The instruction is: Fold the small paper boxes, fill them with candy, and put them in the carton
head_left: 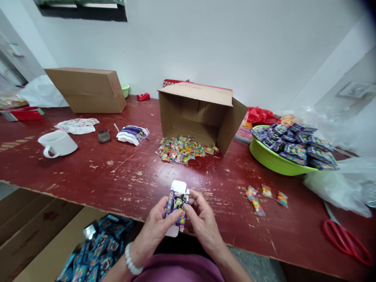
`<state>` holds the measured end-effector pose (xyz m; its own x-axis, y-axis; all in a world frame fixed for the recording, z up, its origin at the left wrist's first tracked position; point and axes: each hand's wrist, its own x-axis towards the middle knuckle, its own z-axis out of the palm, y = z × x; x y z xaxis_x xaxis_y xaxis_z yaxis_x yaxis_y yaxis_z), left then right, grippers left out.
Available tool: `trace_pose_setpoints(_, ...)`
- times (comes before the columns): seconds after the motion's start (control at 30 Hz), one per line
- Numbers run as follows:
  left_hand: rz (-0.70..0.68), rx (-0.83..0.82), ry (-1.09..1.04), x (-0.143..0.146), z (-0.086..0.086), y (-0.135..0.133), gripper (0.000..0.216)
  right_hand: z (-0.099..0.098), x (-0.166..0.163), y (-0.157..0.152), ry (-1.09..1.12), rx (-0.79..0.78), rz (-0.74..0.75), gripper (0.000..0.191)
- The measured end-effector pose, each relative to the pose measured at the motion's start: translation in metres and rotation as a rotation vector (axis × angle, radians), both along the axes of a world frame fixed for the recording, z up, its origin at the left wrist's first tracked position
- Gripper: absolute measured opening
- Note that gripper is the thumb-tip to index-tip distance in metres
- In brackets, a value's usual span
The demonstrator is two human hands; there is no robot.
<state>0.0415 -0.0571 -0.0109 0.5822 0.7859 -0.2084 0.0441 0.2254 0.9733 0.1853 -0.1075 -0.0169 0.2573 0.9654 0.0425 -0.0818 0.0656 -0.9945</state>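
Note:
Both my hands hold a small purple printed carton (176,203) above the near edge of the red table (123,172). My left hand (157,225) grips its left side and lower end, fingers curled. My right hand (201,219) pinches its right side near the top, where a white flap stands open. A pile of small colourful candy packets (179,149) spills from an open cardboard box (202,113) lying on its side at the table's middle. A stack of flat unfolded cartons (132,134) lies to the left of the pile.
A green basin (272,160) heaped with purple cartons stands at right, three loose packets (266,196) before it. Red scissors (346,241) and clear plastic bags (340,184) lie far right. A white cup (57,144), a closed brown box (88,89), and a floor box of cartons (96,250) are at left.

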Motion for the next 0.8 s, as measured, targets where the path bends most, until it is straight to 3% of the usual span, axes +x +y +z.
trace_pose_setpoints(0.17, 0.116, 0.166, 0.05, 0.0, -0.006, -0.002, 0.053, -0.011, -0.002, -0.004, -0.065, -0.014, -0.12, 0.035)
trace_pose_setpoints(0.27, 0.117, 0.23, 0.078, 0.0, -0.006, -0.002, 0.057, -0.013, 0.0, -0.005, -0.126, 0.003, -0.138, 0.034)
trace_pose_setpoints(0.47, 0.04, 0.088, 0.022, -0.001, -0.002, -0.001, 0.049, -0.018, 0.003, -0.006, -0.133, 0.024, -0.138, 0.032)
trace_pose_setpoints(0.6, -0.01, 0.011, -0.026, -0.002, 0.003, 0.002, 0.026, -0.017, 0.012, -0.002, -0.157, -0.005, -0.035, 0.023)
trace_pose_setpoints(0.8, -0.031, -0.009, -0.049, -0.003, 0.002, 0.003, 0.025, -0.009, 0.025, -0.001, -0.084, -0.104, 0.103, 0.032)
